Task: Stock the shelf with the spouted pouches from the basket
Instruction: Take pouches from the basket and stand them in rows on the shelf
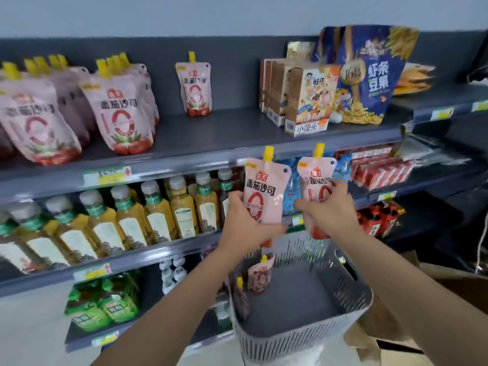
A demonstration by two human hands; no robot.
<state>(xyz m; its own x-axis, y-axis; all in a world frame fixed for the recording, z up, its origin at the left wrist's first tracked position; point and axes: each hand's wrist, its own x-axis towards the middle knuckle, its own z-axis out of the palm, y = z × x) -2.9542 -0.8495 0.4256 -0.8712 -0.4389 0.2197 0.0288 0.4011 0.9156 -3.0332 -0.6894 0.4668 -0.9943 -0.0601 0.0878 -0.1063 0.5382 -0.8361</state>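
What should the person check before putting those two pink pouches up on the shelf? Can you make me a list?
1. Left hand holds the left pouch firmly: ok.
2. Right hand holds the right pouch firmly: ok.
3. Both yellow spouts point up: ok.
4. Bare room on the top shelf between the lone pouch and the snack boxes: ok.
5. Caps screwed tight: cannot tell.
6. Basket emptied: not ok, two pouches wait inside.
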